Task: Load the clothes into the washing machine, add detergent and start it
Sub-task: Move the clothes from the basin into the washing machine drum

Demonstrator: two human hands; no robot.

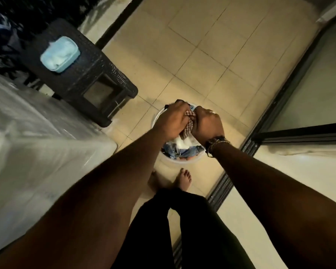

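Note:
A round white basin (182, 161) full of clothes stands on the tiled floor just ahead of my bare feet. My left hand (173, 119) and my right hand (208, 123) are both closed on a red-and-white checked cloth (188, 125) over the basin. Under it lie blue and white garments (182, 149). The washing machine (33, 140), white under a clear plastic cover, stands at the left with its lid down. A light blue tub (60, 53), which may hold detergent, sits on a dark stool.
The dark woven stool (89, 74) stands on the floor between the machine and the basin. A dark sliding-door track (264, 121) runs diagonally at the right, with glass door panels beyond it. Beige floor tiles stretch ahead of the basin.

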